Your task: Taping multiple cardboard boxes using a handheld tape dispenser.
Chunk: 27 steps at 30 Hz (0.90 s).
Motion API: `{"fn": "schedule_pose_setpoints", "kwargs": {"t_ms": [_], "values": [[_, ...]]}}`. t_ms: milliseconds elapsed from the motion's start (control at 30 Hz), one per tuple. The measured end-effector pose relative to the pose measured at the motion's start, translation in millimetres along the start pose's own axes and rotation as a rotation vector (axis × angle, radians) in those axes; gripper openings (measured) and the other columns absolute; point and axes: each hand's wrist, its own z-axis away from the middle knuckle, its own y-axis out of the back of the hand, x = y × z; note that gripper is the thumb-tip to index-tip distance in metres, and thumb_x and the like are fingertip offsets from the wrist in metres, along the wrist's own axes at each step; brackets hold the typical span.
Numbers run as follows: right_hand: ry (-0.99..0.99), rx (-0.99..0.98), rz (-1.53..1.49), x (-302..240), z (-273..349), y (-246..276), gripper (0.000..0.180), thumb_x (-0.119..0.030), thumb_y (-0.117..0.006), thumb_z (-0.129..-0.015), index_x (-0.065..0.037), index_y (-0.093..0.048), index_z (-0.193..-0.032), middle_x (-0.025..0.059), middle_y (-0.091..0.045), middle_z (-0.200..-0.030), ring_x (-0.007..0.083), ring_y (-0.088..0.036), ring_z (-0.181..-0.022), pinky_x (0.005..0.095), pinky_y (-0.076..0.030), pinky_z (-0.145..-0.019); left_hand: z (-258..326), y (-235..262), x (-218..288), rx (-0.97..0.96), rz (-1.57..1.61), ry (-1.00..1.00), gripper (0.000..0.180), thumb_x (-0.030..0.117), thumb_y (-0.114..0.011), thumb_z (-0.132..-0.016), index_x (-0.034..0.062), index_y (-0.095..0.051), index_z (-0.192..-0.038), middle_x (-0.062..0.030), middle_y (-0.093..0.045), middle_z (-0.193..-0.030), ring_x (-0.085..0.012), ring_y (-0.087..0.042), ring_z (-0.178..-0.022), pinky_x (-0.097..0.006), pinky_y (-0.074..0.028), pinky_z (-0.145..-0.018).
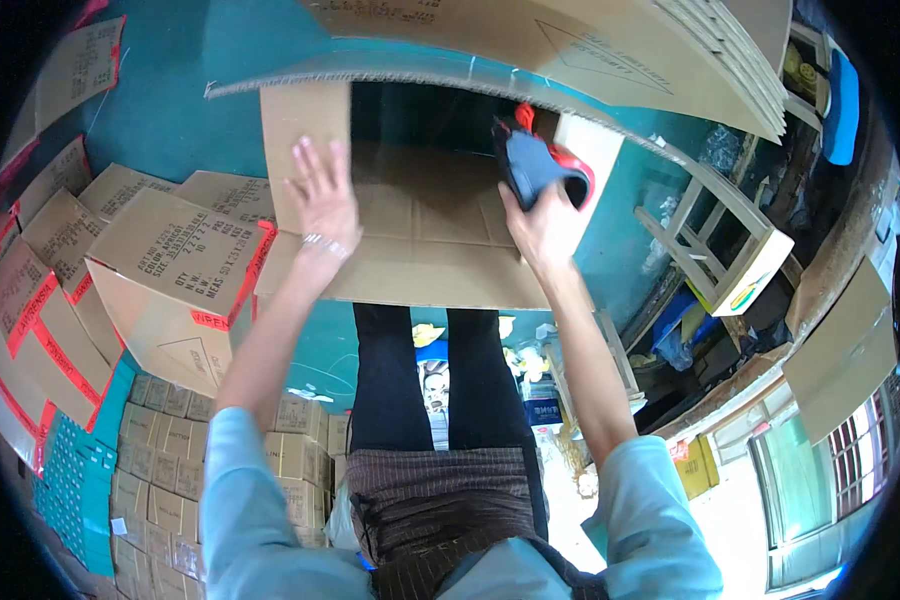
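Note:
An open cardboard box (430, 215) lies in front of me, its inside dark toward the far end. Against its left flap rests my left hand (327, 205), palm down with the fingers spread and nothing in them. At the right side of the opening, my right hand (548, 228) is closed around a blue-grey and black hand-sized thing (532, 165) with red edging, a round dark opening and a red part at its far end. Its exact kind does not show. The fingers' far side is hidden behind it.
Closed cartons (170, 260) with red tape stand at the left, above stacked smaller boxes (165, 470). Flattened cardboard sheets (570, 50) lean across the far side. A wooden frame (715, 240) lies at the right on the green floor (185, 110).

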Motion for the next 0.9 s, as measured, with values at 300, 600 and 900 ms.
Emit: {"fn": "schedule_pose_setpoints", "kwargs": {"t_ms": [300, 600, 900], "values": [[0.172, -0.208, 0.012, 49.5, -18.4, -6.6, 0.052, -0.038, -0.073, -0.073, 0.003, -0.056, -0.100, 0.0243, -0.064, -0.090, 0.0382, -0.064, -0.084, 0.0446, -0.051, -0.074, 56.2, 24.9, -14.9, 0.055, 0.295, -0.351, 0.098, 0.055, -0.069, -0.072, 0.0117, -0.024, -0.147, -0.0183, -0.014, -0.154, -0.0410, -0.007, -0.142, -0.065, -0.010, -0.108], [0.277, -0.329, -0.436, 76.4, -21.1, 184.6, 0.039, -0.021, -0.075, -0.074, -0.001, -0.063, -0.105, 0.0064, -0.066, -0.086, 0.0149, -0.060, -0.083, 0.0287, -0.048, -0.077, 14.1, 35.0, 21.9, 0.311, 0.189, -0.452, 0.115, 0.057, -0.077, -0.054, 0.0186, -0.024, -0.148, -0.0105, -0.017, -0.154, -0.0330, -0.015, -0.142, -0.062, -0.014, -0.109], [0.459, -0.370, -0.074, 47.8, -14.3, 24.0, 0.045, -0.017, -0.080, -0.058, 0.005, -0.060, -0.092, 0.0244, -0.061, -0.096, 0.0417, -0.059, -0.093, 0.0456, -0.046, -0.088, 9.4, -75.7, 48.8, 0.477, 0.476, 0.444, 0.142, 0.075, -0.069, -0.056, -0.0091, 0.005, -0.143, -0.0430, 0.005, -0.143, -0.0519, 0.008, -0.137, -0.067, 0.002, -0.106]]}}
